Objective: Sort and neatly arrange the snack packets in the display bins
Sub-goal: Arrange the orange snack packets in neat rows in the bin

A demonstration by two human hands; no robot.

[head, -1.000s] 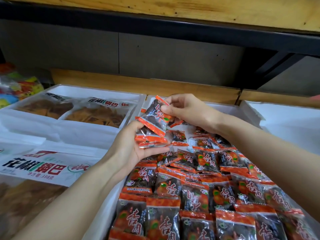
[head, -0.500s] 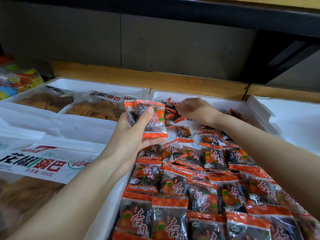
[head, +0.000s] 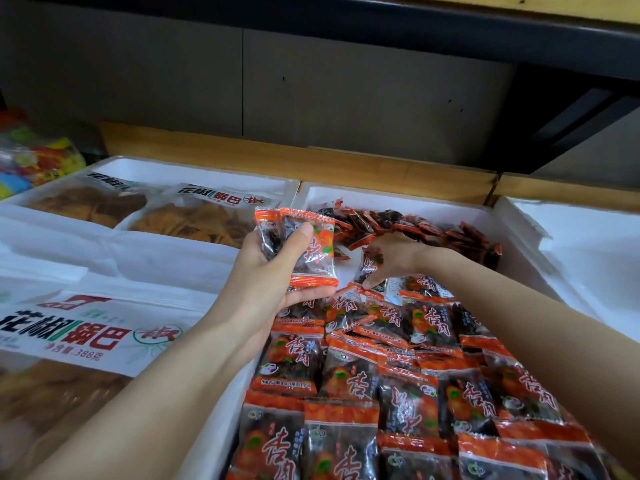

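Head view, looking down over the shelf: the left hand [head: 270, 282] grips a small stack of packets [head: 311, 251], thumb pressed across the front one, held up above the left edge of the middle bin [head: 381, 199]. Just beside it the right hand [head: 391, 258] reaches lower into the bin, thumb and fingers pinching a single packet [head: 369, 268]. Neat rows of packets [head: 398, 375] fill the near part of the bin beneath both forearms, and a loose heap [head: 415, 226] lies along the back wall behind the right hand. Big crisp bags [head: 207, 216] fill the bin to the left; another white bin [head: 571, 230] sits at the right.
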